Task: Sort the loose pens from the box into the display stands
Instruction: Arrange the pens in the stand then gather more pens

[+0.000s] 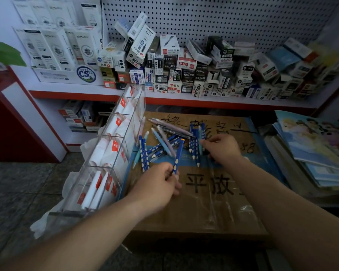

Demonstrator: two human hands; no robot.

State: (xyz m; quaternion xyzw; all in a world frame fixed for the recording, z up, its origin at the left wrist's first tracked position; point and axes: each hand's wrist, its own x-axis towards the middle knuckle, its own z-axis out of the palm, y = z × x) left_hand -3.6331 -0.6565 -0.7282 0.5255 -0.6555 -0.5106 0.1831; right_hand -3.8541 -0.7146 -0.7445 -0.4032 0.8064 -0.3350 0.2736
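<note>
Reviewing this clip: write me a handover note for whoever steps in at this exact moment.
Left hand: grips one blue dotted pen by its lower end.
Right hand: fingers curled at a cluster of blue pens; grip unclear.
Loose pens lie scattered on top of the cardboard box; the clear display stand sits at its left edge.
Done: nothing visible; the stand shows only white packets.
Left: apparently all the sorting.

Bare left forearm (90, 227) from 7 o'clock with left grip (157, 184); bare right forearm (282, 202) from 4 o'clock with right grip (222, 148).
</note>
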